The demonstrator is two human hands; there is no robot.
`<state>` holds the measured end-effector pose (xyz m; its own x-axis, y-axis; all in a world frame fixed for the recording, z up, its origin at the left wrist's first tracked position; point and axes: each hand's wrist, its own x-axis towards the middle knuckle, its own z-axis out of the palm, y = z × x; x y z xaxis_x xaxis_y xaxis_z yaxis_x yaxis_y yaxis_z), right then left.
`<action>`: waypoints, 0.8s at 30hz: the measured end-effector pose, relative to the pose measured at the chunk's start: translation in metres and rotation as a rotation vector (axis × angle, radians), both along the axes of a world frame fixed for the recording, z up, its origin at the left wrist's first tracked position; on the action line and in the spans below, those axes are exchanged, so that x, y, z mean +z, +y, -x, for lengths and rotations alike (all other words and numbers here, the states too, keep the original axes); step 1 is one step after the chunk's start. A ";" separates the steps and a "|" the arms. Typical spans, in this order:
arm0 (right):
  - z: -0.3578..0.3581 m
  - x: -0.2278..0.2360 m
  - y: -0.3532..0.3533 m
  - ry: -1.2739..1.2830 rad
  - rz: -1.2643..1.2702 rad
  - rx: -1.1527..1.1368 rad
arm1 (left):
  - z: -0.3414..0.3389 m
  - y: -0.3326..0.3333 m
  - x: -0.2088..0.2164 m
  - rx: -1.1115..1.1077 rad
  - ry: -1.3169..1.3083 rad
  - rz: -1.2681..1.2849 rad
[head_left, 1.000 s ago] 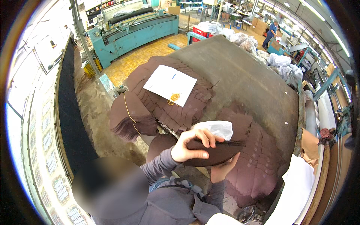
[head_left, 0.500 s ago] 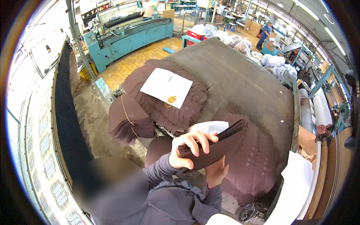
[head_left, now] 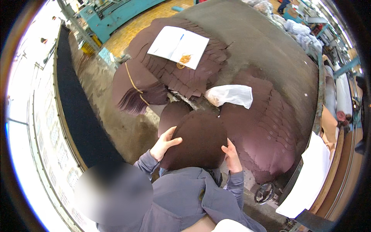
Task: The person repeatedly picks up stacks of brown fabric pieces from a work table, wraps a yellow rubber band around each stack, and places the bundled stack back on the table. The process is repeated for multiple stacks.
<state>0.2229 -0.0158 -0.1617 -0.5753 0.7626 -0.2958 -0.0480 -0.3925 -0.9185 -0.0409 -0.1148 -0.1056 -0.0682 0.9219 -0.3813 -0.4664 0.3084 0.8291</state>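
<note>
A stack of dark brown rounded felt-like cut pieces (head_left: pixel 199 141) is held close in front of my body, its broad face turned up. My left hand (head_left: pixel 165 144) grips its left edge, thumb on top and fingers mostly under it. At the right edge my right hand (head_left: pixel 232 155) closes on the same stack. Just beyond it lies another brown piece (head_left: pixel 173 116), partly covered. A pile of overlapping brown pieces (head_left: pixel 266 131) spreads to the right, with a white translucent plastic bag (head_left: pixel 234 95) at its far left edge.
Farther left, an open notebook (head_left: pixel 170 42) with yellow rubber bands (head_left: pixel 185 59) rests on a second brown pile (head_left: pixel 189 83). Beside it is a bundle (head_left: pixel 133 83) tied with a yellow band. A black handwheel (head_left: pixel 265 192) and white sheets (head_left: pixel 305 176) are at the right.
The stack has turned from steeply tilted to broad face up and come lower. My hands have moved apart to its two sides. The view has tipped down, showing more of the plastic bag.
</note>
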 end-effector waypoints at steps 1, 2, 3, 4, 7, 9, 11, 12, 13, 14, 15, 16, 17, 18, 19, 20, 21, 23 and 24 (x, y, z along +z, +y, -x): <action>0.007 0.002 -0.006 -0.138 -0.145 0.024 | -0.002 -0.006 -0.003 0.084 -0.043 0.015; 0.013 0.005 -0.009 -0.272 -0.293 0.051 | -0.008 -0.011 0.003 0.027 0.380 -0.085; 0.014 0.013 -0.007 -0.322 -0.345 0.085 | -0.005 -0.016 -0.001 0.011 0.489 -0.054; 0.011 0.020 0.000 -0.195 -0.207 0.173 | -0.002 -0.021 -0.004 -0.010 0.601 -0.029; 0.017 0.021 0.018 0.021 0.203 0.267 | 0.018 -0.030 -0.015 -0.027 0.180 -0.037; 0.027 -0.043 0.005 -0.253 -0.102 0.063 | 0.018 -0.032 -0.031 0.014 0.204 -0.006; 0.063 -0.040 -0.001 -0.435 -0.149 0.059 | 0.022 -0.045 -0.071 0.164 0.101 0.054; 0.073 -0.053 0.001 -0.487 -0.146 0.085 | 0.031 -0.045 -0.085 0.185 -0.020 0.250; 0.081 -0.071 0.006 -0.513 -0.217 0.105 | 0.040 -0.044 -0.106 0.178 0.083 0.263; 0.092 -0.091 0.011 -0.537 -0.287 0.126 | 0.051 -0.044 -0.129 0.169 0.189 0.278; 0.102 -0.120 0.017 -0.571 -0.396 0.105 | 0.064 -0.038 -0.156 0.139 0.442 0.233; 0.115 -0.139 0.023 -0.600 -0.510 0.103 | 0.075 -0.037 -0.178 0.126 0.695 0.188; 0.127 -0.142 0.028 -0.621 -0.498 0.138 | 0.084 -0.028 -0.193 0.139 0.723 0.256; 0.140 -0.142 0.032 -0.640 -0.484 0.172 | 0.091 -0.018 -0.206 0.150 0.752 0.323; 0.148 -0.150 0.036 -0.613 -0.558 0.171 | 0.100 -0.009 -0.224 0.120 0.796 0.337; 0.150 -0.170 0.040 -0.600 -0.632 0.153 | 0.098 0.000 -0.230 0.011 0.894 0.404; 0.143 -0.195 0.048 -0.624 -0.719 0.247 | 0.092 0.011 -0.233 -0.096 0.991 0.467; 0.162 -0.168 0.033 -0.863 -0.654 0.534 | 0.101 -0.016 -0.284 -0.183 1.201 0.460; 0.157 -0.161 0.030 -1.017 -0.599 0.642 | 0.093 -0.012 -0.285 -0.256 1.238 0.472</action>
